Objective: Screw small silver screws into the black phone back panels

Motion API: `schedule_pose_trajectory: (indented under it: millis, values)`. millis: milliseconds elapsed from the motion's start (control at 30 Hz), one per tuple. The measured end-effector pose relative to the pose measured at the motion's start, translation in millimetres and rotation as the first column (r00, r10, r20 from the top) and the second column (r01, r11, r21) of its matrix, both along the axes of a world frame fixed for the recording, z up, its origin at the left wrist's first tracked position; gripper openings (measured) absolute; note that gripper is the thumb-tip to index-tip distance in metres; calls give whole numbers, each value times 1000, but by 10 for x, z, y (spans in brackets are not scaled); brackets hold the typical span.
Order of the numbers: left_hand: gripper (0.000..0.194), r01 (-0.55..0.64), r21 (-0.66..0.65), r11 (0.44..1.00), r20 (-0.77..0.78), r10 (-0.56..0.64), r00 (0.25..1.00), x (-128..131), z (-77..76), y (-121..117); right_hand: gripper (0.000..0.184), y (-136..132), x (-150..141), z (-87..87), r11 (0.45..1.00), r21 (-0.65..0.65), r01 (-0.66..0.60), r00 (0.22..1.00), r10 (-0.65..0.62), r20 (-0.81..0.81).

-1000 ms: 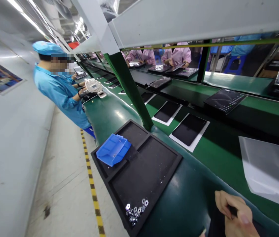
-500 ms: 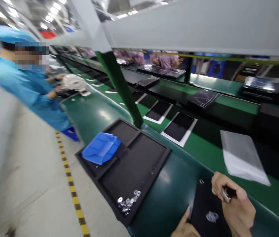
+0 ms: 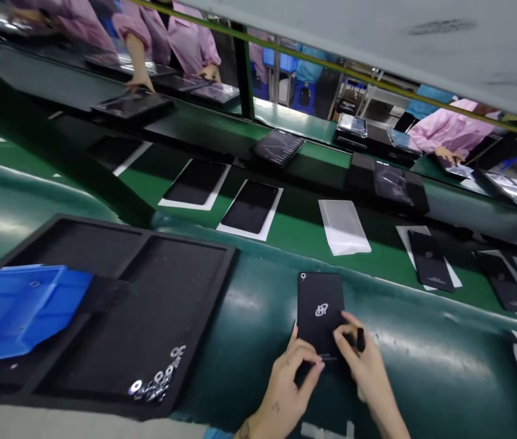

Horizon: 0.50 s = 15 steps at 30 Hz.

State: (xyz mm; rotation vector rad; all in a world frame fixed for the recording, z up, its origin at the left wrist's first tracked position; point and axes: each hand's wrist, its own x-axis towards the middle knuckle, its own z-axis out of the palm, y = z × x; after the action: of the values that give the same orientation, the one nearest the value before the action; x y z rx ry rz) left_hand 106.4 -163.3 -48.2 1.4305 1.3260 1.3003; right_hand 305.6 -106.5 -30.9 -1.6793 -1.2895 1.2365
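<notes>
A black tablet-like panel (image 3: 316, 292) with a pale logo lies on the green bench before me, a small ring at its upper left corner. My left hand (image 3: 288, 381) is at the panel's lower left, thumb and index finger pinched together over its lower edge. Whatever sits in that pinch is too small to make out. Against the panel's lower right edge rest the fingers of my right hand (image 3: 361, 363), which is closed around a short black stick-like tool (image 3: 360, 339). Most of the tool is hidden by the hand.
Left stands a black divided tray (image 3: 149, 292) with several shiny metal rings (image 3: 160, 383) and a blue bin (image 3: 25, 311). Dark panels on white sheets (image 3: 252, 207) and a white sleeve (image 3: 344, 227) line the green conveyor. A green post (image 3: 71, 152) slants nearby. Co-workers in pink (image 3: 176, 42) work opposite.
The view has swung right, and the co-worker in blue at the left is gone from sight. My right hand has come down to the panel's edge; my left fingers, extended before, are now pinched.
</notes>
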Motion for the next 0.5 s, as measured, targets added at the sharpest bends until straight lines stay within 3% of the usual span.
schedule_pose_trajectory:
  millis: [67, 133, 267, 333, 433, 500]
  values:
    - [11, -26, -33, 999, 6, 26, 1000, -44, 17, 50, 79, 125, 109, 31, 998, 29, 60, 993, -62, 97]
    - [12, -18, -53, 998, 4, 18, 1000, -66, 20, 63, 79, 203, 215, 85, 999, -17, 37, 991, -34, 126]
    - [14, 5, -59, 998, 48, -2, 999, -7, 13, 53, 74, 204, 195, 209, 970, -231, -74, 997, 72, -16]
    - [15, 6, -68, 998, 103, 1, 995, 10, -8, 82, 73, 233, 91, 253, 953, -277, -119, 989, 89, -118]
    - [18, -23, -112, 993, 195, 45, 980, -111, -72, 172, 81, 476, -29, 332, 970, -216, -113, 964, 54, -262]
    - [21, -91, -138, 986, 227, 120, 966, -300, -118, 220, 90, 800, -15, 438, 986, -158, -54, 957, 6, -291]
